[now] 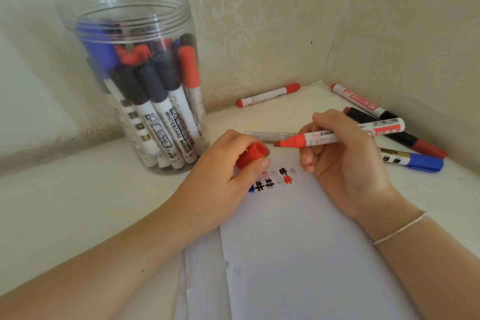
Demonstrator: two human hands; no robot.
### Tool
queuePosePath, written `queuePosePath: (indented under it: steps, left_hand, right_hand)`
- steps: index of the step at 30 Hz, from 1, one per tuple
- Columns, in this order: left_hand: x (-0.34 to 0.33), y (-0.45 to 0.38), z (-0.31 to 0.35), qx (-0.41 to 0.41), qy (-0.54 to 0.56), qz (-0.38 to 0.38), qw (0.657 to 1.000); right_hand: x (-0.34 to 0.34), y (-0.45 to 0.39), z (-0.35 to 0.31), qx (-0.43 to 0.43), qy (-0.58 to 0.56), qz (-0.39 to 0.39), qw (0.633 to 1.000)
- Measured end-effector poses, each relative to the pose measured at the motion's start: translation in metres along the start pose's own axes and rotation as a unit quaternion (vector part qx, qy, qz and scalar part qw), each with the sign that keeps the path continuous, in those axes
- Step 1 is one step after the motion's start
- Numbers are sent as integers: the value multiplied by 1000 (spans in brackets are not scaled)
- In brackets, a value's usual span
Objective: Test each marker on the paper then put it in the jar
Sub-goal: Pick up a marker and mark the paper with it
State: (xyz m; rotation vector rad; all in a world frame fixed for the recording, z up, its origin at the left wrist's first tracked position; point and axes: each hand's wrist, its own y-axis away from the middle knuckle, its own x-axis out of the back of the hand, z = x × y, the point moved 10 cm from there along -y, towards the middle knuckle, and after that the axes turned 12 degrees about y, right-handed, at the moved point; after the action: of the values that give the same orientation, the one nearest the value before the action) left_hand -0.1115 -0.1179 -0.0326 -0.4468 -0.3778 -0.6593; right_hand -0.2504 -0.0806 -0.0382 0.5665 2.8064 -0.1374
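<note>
The right hand (345, 153) pinches an uncapped red marker (340, 135) near its middle, tip pointing left and held just above the top edge of the paper (298, 254), not touching it as far as can be seen. The left hand (223, 163) curls its grip round the red cap (250, 157), open end facing the tip. Under and between the hands the paper carries a small cluster of test marks (272, 179) in black, red and blue (some faint grey ones too), so several markers look already tried. To the left on the bench (65, 202) stands the clear jar (135, 80), lid off and crowded with capped markers, which suggests the job is well along. Left to do, by my reckoning: the marker in hand, a red one (268, 95) by the back wall, a grey pen (270, 135) behind the hands, and a pile (405, 138) of four or so at the right corner.
</note>
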Motion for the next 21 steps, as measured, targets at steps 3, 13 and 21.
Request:
queuePosePath:
  steps: [3,13,21]
  left_hand:
    - [-2,0,1,1,4,-7,1000]
    - [-7,3,11,-65,-67,-23,995]
    - [-10,11,35,-123,-77,-33,989]
  right_hand:
    - [-1,2,-2,14,32,-6,999]
    - [-15,6,0,42,144,-55,987]
    - [-14,6,-2,25,61,-60,996]
